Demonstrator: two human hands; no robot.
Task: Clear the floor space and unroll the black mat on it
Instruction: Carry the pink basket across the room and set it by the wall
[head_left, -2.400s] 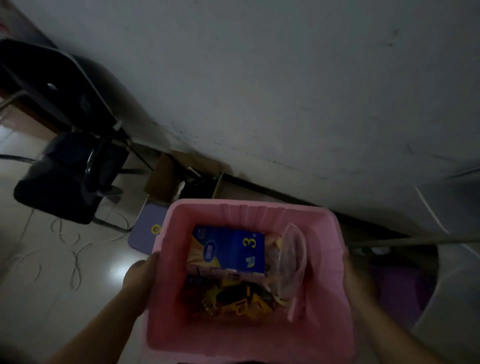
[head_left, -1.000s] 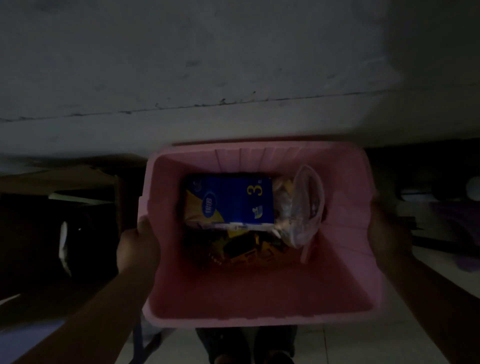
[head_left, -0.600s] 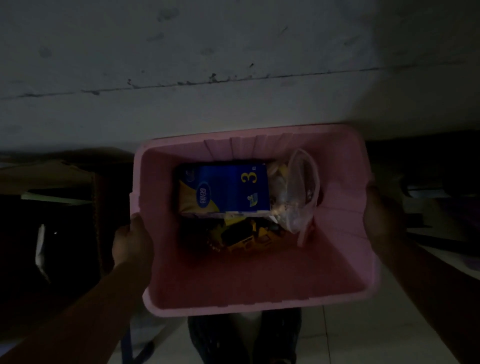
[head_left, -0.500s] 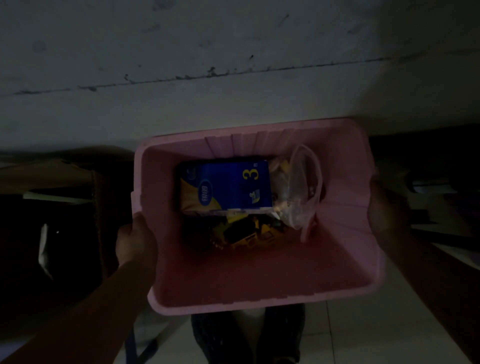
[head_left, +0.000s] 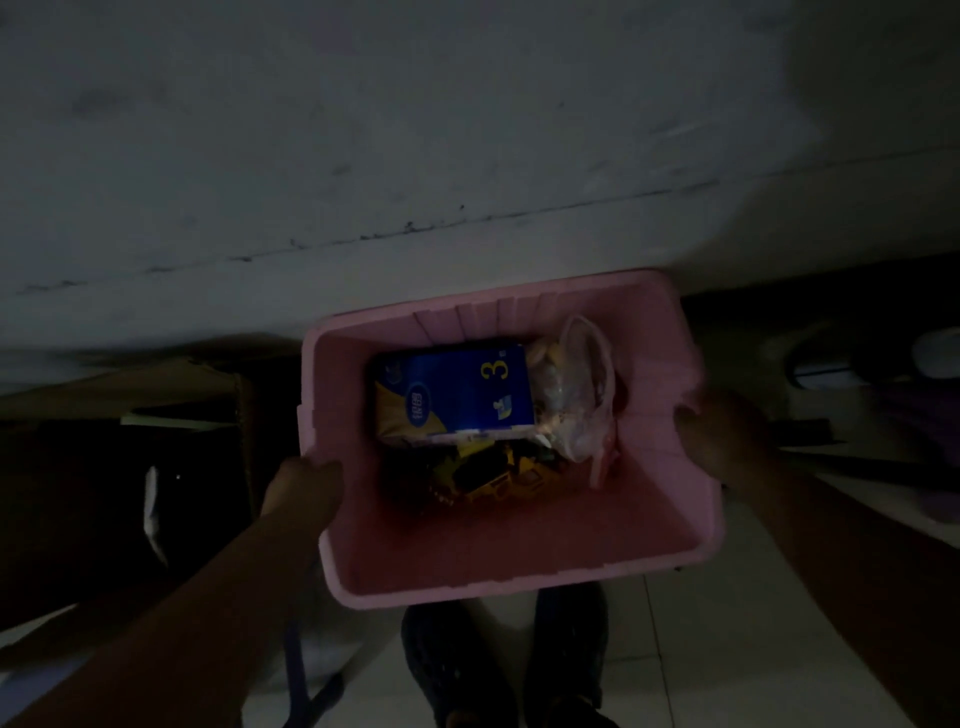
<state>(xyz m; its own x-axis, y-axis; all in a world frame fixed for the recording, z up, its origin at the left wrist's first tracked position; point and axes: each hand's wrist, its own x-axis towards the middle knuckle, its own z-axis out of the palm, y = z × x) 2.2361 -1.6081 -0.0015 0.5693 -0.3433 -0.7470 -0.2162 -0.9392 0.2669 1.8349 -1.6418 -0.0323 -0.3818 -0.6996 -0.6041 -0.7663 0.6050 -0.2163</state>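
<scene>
While you are standing at grey wall (head_left: 467, 156), left hand (head_left: 304, 491) and right hand (head_left: 727, 431) are clamping opposite rims of pink rectangular plastic bin (head_left: 519, 582), fingers curled over edges. Bin is hanging above pale tiled floor (head_left: 727, 649), just off wall. Inside: blue carton (head_left: 457, 389), clear plastic bag (head_left: 576, 395), yellow toy (head_left: 493, 475). Probably light but flexing, contents sliding; keep gripping mid-rim, keeping level. Black mat not showing.

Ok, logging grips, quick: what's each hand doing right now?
Left hand: closed on the left rim of the pink bin.
Right hand: closed on the bin's right rim.
</scene>
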